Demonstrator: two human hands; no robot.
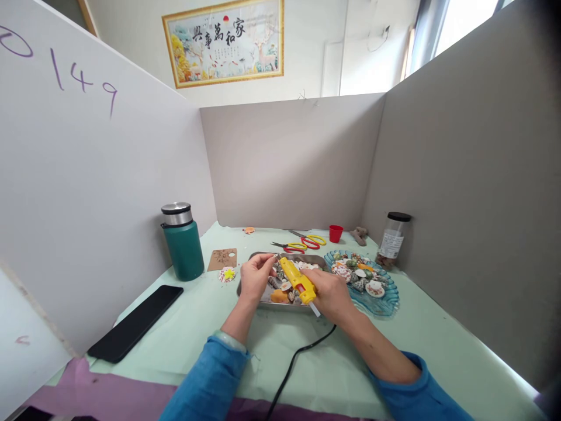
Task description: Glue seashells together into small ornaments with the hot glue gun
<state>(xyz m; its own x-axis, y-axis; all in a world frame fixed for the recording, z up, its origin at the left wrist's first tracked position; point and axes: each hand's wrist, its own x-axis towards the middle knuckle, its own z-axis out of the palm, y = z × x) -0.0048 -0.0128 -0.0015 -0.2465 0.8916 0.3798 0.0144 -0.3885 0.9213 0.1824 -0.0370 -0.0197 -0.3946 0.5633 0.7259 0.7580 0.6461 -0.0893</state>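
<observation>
My right hand [328,291] is wrapped round a yellow glue gun [294,278], with a pale glue stick [314,310] poking out of its rear end. The gun's nozzle points up and left, toward the fingertips of my left hand [256,275]. Those fingertips are pinched together at the nozzle; whatever small piece they hold is too small to name. Both hands are above a metal tray [272,305] of shells and pebbles, hiding part of it. A black cord [291,361] runs from under my right wrist toward the front edge.
On the right, a blue glass plate [385,307] bears shells and decorated pieces, beside a black-lidded jar [391,241]. Behind the tray lie scissors [294,247] and a red cup [336,234]. At left are a green bottle [182,248], a black phone [135,323], a brown card [221,259] and a star-topped disc [227,274].
</observation>
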